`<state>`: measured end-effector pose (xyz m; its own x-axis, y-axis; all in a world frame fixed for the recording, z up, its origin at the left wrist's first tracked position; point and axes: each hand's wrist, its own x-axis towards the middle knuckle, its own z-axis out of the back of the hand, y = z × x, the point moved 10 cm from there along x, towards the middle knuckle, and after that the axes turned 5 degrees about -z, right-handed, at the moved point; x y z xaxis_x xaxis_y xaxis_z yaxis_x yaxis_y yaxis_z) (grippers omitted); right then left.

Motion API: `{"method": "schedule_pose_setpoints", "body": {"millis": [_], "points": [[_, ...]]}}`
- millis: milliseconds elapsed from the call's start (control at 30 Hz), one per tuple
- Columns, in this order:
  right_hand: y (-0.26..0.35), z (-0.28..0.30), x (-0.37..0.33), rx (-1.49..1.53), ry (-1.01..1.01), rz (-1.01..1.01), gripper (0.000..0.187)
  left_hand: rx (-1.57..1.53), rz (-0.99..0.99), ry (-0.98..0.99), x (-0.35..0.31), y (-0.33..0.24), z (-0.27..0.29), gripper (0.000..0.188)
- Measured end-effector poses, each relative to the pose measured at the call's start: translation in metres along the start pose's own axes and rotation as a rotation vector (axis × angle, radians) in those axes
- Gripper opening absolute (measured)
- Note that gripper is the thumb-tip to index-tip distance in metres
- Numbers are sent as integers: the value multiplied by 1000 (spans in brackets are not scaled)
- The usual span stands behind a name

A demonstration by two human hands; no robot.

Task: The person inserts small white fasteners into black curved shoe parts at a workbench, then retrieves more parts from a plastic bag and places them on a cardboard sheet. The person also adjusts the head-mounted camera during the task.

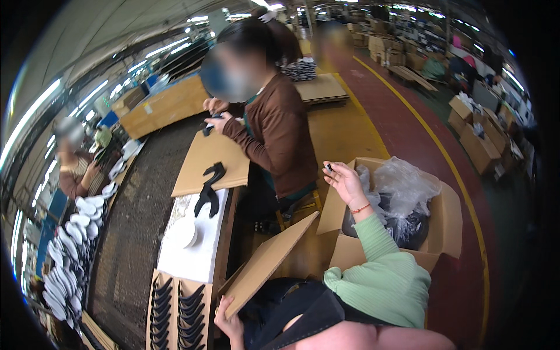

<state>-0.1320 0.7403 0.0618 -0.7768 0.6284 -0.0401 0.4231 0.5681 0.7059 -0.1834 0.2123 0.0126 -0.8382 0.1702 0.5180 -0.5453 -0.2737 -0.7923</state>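
Factory floor [402, 134]: my left hand [230, 322] clasps a cardboard panel [271, 262]; my right hand [346, 185] pinches a small dark piece [328, 167].

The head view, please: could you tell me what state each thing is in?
Left hand: gripping cardboard edge
Cardboard: tilted
Right hand: raised, pinching small dark item
Nearest box: open, flaps spread
Plastic: crumpled, in the box
Curved parts: most lying in two columns
Lights: lit

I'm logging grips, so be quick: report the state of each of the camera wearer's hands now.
Left hand: closed on the edge of a brown cardboard panel.
Right hand: fingertips closed on a small dark piece, too small to identify.
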Motion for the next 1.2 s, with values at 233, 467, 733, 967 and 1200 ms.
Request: {"method": "schedule_pose_setpoints", "body": {"millis": [233, 467, 733, 967, 1200], "points": [[23, 13, 5, 103, -28, 127, 9, -82, -240, -3, 11, -129, 65, 27], [0, -10, 8, 198, 75, 68, 9, -278, -287, -332, 7, -184, 153, 38], [-64, -62, 2, 156, 271, -209, 9, -713, -218, -702, -64, -156, 241, 51], [-140, -170, -62, 222, 786, -574, 13, -1227, 0, -969, -148, -82, 245, 42], [-192, -193, -83, 28, 852, -732, 13, -997, 51, -1231, -163, -50, 212, 48]]}}
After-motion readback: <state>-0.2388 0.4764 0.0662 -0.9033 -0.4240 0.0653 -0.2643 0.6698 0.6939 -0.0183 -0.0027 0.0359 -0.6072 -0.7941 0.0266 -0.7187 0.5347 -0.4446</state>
